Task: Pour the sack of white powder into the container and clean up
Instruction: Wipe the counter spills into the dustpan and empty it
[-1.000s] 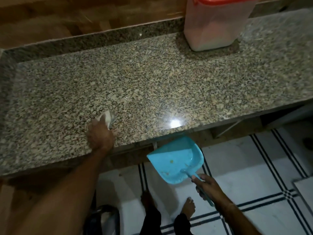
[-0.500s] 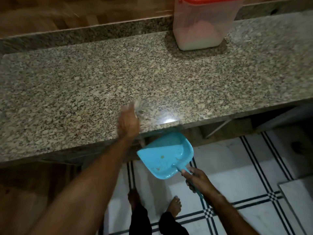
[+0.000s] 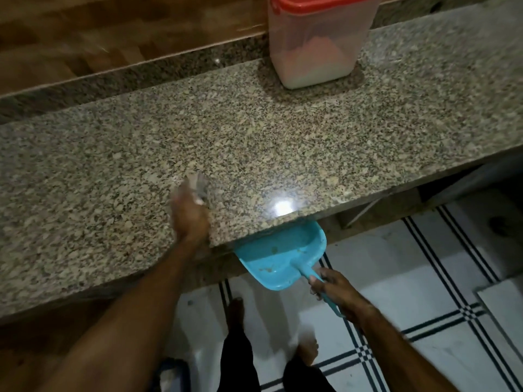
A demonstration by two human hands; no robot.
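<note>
A clear plastic container with a red lid stands at the back of the granite counter; white powder fills its lower part. My left hand rests on the counter near its front edge, closed around a small pale cloth that is blurred by motion. My right hand grips the handle of a blue dustpan, held below the counter's front edge with its mouth tucked under the rim. A few small crumbs lie in the pan. No sack is in view.
A wooden ledge runs behind the counter. Below is a white tiled floor with dark stripes, and my bare feet stand on it. A dark object sits low near my left leg.
My left hand with the cloth has swept rightward along the counter toward the dustpan. The dustpan has stayed under the counter edge in my right hand.
</note>
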